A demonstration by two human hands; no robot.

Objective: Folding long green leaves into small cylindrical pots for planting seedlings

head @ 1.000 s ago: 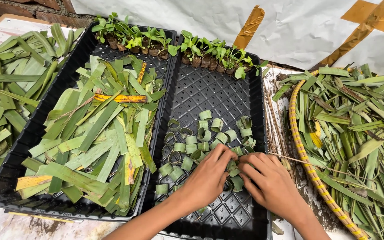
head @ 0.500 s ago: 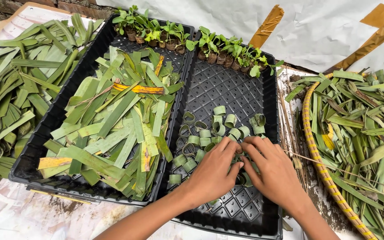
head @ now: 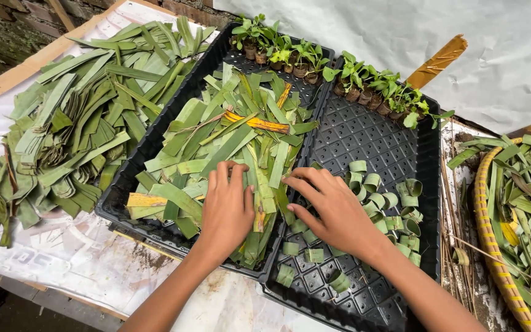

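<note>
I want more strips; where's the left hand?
In the head view, the left hand rests on the leaf strips in the left black tray, beside the right hand.

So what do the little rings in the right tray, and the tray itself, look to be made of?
Rings: seemingly strips of green leaf curled into loops, matte, with the same colour and lengthwise veins as the cut leaf strips alongside. Tray: likely thin moulded plastic, black, slightly glossy, with a regular grid of perforated cells.

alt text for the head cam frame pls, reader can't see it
Two bare hands work over two black trays: the left hand lies on a pile of cut leaf strips, the right hand on the rim by small rolled leaf rings. Seedlings line the far edge; loose leaves lie left, a basket right.
</note>
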